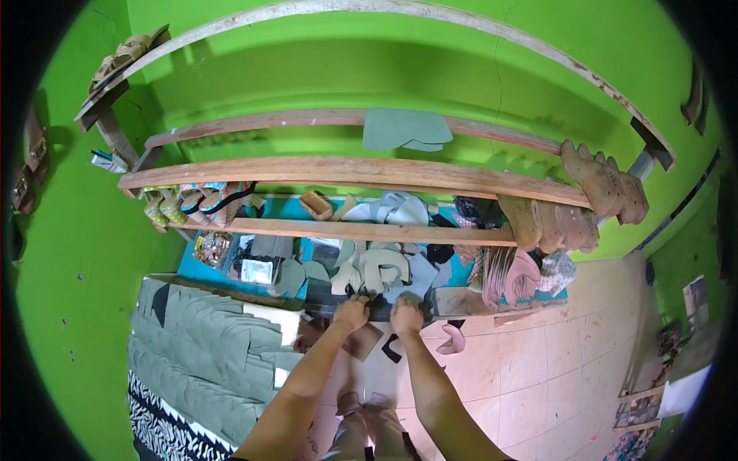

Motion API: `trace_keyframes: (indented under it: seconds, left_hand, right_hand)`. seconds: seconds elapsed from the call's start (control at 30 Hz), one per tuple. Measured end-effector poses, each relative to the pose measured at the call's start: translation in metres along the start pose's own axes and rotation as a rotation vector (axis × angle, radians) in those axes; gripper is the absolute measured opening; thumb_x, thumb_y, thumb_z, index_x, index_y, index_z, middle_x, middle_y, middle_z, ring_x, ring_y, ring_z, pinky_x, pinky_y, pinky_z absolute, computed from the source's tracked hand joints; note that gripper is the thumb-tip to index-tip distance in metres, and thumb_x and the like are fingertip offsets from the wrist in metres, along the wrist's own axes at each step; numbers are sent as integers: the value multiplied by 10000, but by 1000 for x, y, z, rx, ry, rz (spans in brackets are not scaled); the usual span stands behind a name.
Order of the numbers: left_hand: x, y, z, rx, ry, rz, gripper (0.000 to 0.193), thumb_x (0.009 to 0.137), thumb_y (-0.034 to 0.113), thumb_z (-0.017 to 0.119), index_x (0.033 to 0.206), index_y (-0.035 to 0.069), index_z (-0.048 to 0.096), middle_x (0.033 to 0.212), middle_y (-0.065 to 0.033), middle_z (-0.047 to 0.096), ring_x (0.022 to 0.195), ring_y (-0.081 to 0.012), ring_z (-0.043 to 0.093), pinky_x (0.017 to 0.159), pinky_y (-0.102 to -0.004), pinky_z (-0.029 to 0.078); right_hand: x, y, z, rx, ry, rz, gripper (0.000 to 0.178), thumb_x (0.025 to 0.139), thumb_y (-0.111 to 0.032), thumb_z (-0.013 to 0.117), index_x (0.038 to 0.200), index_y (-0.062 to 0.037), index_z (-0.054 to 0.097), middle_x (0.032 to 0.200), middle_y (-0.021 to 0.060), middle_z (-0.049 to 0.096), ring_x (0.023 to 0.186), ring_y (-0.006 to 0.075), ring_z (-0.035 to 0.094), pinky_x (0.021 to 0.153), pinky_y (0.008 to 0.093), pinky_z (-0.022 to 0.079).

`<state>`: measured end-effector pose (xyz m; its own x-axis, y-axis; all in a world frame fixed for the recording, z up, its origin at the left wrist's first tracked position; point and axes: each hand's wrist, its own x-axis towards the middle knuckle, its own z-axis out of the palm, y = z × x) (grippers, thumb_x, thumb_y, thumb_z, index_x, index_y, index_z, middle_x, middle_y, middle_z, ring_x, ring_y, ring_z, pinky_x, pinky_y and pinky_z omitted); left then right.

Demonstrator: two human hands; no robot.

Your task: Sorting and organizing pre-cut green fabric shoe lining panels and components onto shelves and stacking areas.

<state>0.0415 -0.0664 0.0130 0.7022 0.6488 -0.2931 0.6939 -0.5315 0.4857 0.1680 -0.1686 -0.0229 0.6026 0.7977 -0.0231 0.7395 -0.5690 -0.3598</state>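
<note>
My left hand [352,312] and my right hand [406,313] are side by side at the front edge of the blue-topped workbench [280,209]. Fingers curled, both rest on a dark strip of sheet material [379,309] along that edge and seem to grip it; the fingertips are partly hidden. Just beyond them lies a loose heap of pale grey-green cut pieces [384,266]. A light blue-grey piece [421,275] lies beyond my right hand.
Stacked green cut pieces [204,346] cover a surface at the left. Wooden rails [338,170] cross above the bench, carrying patterned sandals [211,201] and brown sole-shaped forms [538,223]. Pink pieces [523,278] sit at the bench's right end. Scraps [452,338] lie on the tiled floor.
</note>
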Motion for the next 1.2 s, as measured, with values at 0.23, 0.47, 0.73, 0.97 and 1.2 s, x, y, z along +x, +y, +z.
trace_keyframes:
  seconds: [0.23, 0.47, 0.73, 0.97, 1.2]
  left_hand:
    - [31, -6, -7, -57, 98, 70, 389, 789, 189, 500, 1158, 69, 478, 1134, -192, 512, 990, -363, 531, 864, -414, 432]
    - [47, -29, 20, -116, 157, 58, 414, 792, 163, 510, 1180, 31, 451, 1115, -221, 525, 995, -364, 530, 864, -412, 430]
    - [53, -20, -11, -456, 85, 45, 379, 845, 240, 493, 1141, 2, 492, 967, -187, 602, 894, -279, 588, 808, -323, 451]
    - [66, 8, -27, -1668, 14, -234, 330, 876, 384, 503, 995, 79, 546, 896, -15, 591, 809, -125, 571, 723, -262, 454]
    - [58, -26, -13, -1562, -22, -235, 134, 852, 110, 540, 953, 22, 538, 892, -73, 592, 781, -149, 583, 699, -272, 493]
  right_hand:
    - [74, 14, 13, 140, 296, 230, 399, 751, -346, 597, 1031, -68, 541, 1052, 132, 528, 1030, 293, 480, 855, 411, 392]
    - [91, 11, 25, 286, 198, 329, 296, 736, -317, 639, 939, -108, 584, 929, 91, 596, 954, 262, 536, 845, 398, 377]
    - [112, 23, 0, 924, 552, 22, 111, 825, -136, 561, 870, -37, 536, 794, 122, 598, 748, 210, 582, 694, 298, 443]
    - [87, -16, -20, 756, 282, -365, 134, 762, -91, 580, 846, -51, 483, 834, 127, 582, 755, 285, 585, 680, 344, 459]
    - [49, -35, -16, 315, 181, -899, 212, 783, -147, 573, 949, -41, 495, 1068, 148, 549, 995, 329, 534, 809, 402, 443]
